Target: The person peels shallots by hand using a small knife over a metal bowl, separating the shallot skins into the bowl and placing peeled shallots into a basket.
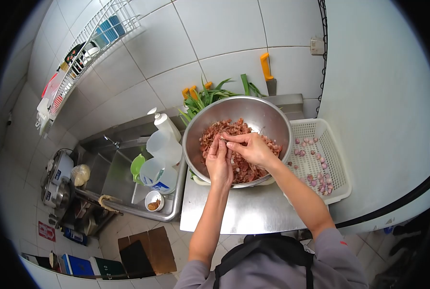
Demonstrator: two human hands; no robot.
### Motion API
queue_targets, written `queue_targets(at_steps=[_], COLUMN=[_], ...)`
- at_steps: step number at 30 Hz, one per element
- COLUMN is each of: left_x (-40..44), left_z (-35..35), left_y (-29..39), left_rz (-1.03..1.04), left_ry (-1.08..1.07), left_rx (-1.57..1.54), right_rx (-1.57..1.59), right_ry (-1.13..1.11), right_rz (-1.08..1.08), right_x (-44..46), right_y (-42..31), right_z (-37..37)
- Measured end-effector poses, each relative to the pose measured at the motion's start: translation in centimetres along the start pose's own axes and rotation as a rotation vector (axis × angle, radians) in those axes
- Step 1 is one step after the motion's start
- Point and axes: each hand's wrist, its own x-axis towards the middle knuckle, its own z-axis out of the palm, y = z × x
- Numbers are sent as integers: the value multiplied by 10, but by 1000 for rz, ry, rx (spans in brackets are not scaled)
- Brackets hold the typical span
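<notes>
Narrow pinch grips are being applied by the left hand (218,168) and the right hand (256,150), with the fingertips being brought together on one small, dark item (224,140). Almost no gap is being left between thumb and index finger on either side. The item is being held over the bowl (272,118), clear of the reddish pieces (246,168) that are being contained below. It is being gripped at the tip of the left hand and reached by the right hand from the right side. Its long axis is being masked by the fingers and cannot be told; its exact kind cannot be told either. The bulbs (326,185) are being held apart in the basket (344,180), which is being located to the right of the bowl, beside the counter's (244,207) right end. The nearer position to these bulbs is being occupied by the right hand, while the left hand is being kept farther from them.
</notes>
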Motion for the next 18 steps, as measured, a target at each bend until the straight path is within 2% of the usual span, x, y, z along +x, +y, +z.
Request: queue_targets(at_steps=[5, 8, 11, 16, 18], left_x=[3, 10, 15, 21, 22], left_z=[0, -8, -11, -10, -11], left_y=[-1, -3, -2, 8, 8], left_rz=[8, -8, -32, -122, -84], left_ry=[-26, -89, -140, -156, -159], left_rx=[19, 27, 26, 34, 98], right_rx=[-51, 292, 529, 334, 309], right_ry=[141, 46, 21, 55, 71], right_rz=[-185, 236, 391, 350, 349], right_x=[5, -2, 6, 12, 15], right_y=[14, -11, 0, 0, 2], right_z=[6, 2, -5, -11, -12])
